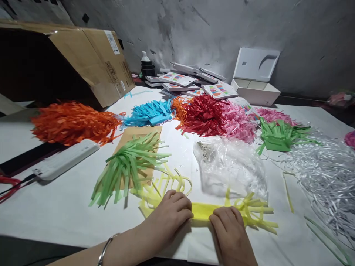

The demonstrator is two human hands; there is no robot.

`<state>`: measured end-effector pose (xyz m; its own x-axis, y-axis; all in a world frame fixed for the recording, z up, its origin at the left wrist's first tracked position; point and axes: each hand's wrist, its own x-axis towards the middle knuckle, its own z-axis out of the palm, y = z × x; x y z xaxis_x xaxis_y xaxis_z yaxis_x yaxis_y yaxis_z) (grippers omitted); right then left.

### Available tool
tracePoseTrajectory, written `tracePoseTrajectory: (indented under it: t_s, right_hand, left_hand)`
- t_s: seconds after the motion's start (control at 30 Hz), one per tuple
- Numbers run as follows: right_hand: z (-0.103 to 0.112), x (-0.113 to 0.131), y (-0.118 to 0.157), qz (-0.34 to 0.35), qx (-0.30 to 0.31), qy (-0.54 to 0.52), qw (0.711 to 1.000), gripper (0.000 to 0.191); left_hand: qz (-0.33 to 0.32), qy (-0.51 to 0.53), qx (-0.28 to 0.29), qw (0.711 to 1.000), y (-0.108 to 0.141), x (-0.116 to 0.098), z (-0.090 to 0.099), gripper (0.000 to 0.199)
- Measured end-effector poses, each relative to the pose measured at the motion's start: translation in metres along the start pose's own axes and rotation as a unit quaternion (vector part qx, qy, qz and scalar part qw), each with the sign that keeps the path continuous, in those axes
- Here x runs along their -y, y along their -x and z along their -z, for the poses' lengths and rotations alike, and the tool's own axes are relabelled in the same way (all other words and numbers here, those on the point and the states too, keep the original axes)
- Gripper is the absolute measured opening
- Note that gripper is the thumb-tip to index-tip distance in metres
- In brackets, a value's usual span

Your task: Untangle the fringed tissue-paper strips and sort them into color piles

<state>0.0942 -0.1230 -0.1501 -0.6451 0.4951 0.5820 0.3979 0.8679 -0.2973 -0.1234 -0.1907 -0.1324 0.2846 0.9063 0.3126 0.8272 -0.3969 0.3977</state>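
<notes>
A yellow tissue-paper tassel point(200, 211) lies across the table just in front of me, its flat uncut middle between my hands and cut fringe fanning out at both ends. My left hand point(173, 212) has its fingers curled over the left part of that band. On the right part, my right hand point(229, 223) grips with bent fingers, thumb hidden underneath. Beyond my left hand, a light green fringed tassel point(129, 162) rests on a sheet of brown paper point(151, 138). A clear plastic bag point(233, 166) lies crumpled behind my right hand.
Fringed bundles in orange point(74, 122), blue point(152, 111), red point(203, 114) and pink point(238, 123) line the back. Silver tinsel point(327, 173) spreads at right. A cardboard box point(97, 62), a white power strip point(68, 159), stacked flat packs point(177, 79) and an open white box point(256, 90) surround them.
</notes>
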Motion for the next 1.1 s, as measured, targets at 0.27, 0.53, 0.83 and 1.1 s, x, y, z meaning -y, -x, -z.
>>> tracePoseTrajectory:
  t_s: [0.27, 0.53, 0.83, 1.1]
  right_hand:
    - [-0.01, -0.012, -0.009, -0.077, 0.078, 0.13, 0.985, 0.029]
    - [-0.006, -0.002, -0.019, -0.045, -0.01, 0.109, 0.993, 0.013]
    - [-0.009, 0.004, -0.018, -0.012, 0.021, -0.027, 0.999, 0.026]
    - [-0.004, 0.002, -0.014, 0.034, -0.004, 0.021, 0.999, 0.041]
  left_hand:
    - [0.184, -0.106, 0.092, 0.973, -0.017, -0.005, 0.013, 0.02]
    - [0.184, -0.135, 0.125, 0.965, -0.024, 0.003, 0.013, 0.018]
    - [-0.03, -0.088, -0.002, 0.996, -0.016, -0.003, 0.005, 0.007]
    - [-0.021, -0.082, -0.003, 0.996, -0.014, 0.001, -0.005, 0.018]
